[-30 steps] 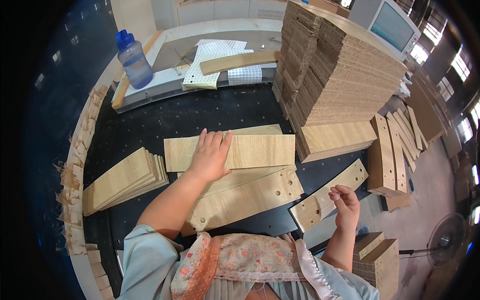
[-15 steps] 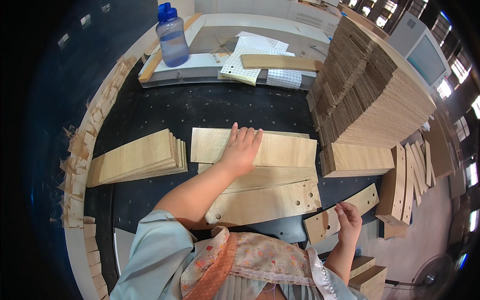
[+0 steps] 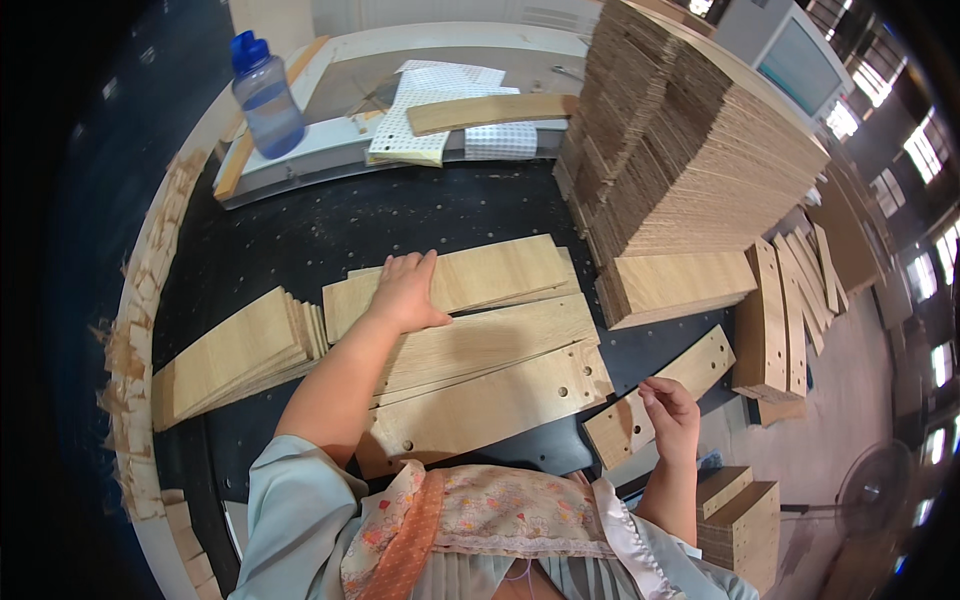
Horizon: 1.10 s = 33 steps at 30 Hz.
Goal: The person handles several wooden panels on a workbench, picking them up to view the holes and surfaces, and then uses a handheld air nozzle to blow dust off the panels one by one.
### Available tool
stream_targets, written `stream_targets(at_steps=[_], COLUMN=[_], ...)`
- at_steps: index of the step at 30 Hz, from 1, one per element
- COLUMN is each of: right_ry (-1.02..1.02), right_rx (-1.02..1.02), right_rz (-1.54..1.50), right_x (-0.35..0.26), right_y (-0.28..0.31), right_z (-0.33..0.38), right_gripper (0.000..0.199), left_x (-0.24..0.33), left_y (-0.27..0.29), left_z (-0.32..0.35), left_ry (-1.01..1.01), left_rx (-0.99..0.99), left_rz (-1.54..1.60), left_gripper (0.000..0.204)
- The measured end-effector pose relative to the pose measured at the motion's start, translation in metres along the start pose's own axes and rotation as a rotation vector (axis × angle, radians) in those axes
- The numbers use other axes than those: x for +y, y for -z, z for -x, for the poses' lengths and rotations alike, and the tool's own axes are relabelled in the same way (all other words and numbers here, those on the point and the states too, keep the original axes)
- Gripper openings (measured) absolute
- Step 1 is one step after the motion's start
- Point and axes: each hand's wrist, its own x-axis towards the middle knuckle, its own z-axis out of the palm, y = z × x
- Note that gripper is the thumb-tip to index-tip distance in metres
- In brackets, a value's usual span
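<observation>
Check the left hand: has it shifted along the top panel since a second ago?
No. The left hand lies flat near the left end of the top panel, as before; only the camera moved.

Viewpoint: worn on the person's head, above the black worktable [image 3: 420, 215]
Direction: steeply downward and forward, the person's chest at the lower edge
Nearness: close over the left hand [image 3: 405, 290] and right hand [image 3: 668, 412], both forearms entering from below
Lens: wide fisheye, table rim and stacked boards [image 3: 690, 150] bending toward the dark round border
Shared views: one view only
</observation>
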Motion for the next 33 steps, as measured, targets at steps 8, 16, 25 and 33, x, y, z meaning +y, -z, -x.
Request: stream_targets(at_steps=[8, 16, 25, 33], right_ry=[-0.012, -0.029, 0.067, -0.148], right_rx=[0.010, 0.008, -0.024, -0.295], right_rz=[0.025, 0.015, 0.020, -0.610], right_x=[0.006, 0.012, 0.003, -0.018], right_y=[0.000, 0.009, -0.008, -0.097], right_z=[0.001, 0.007, 0.002, -0.018], right_gripper=[0.021, 0.020, 0.022, 0.056], left_x=[0.001, 0.002, 0.020, 0.089], left_y=[0.000, 0.000, 0.007, 0.064], left_z=[-0.022, -0.036, -0.015, 0.037], left_ry=[-0.139, -0.163, -0.154, -0.317], left_rx=[-0.086, -0.210, 0.108, 0.302], left_rz=[0.003, -0.055, -0.044, 0.075], left_gripper=[0.103, 0.100, 0.095, 0.097])
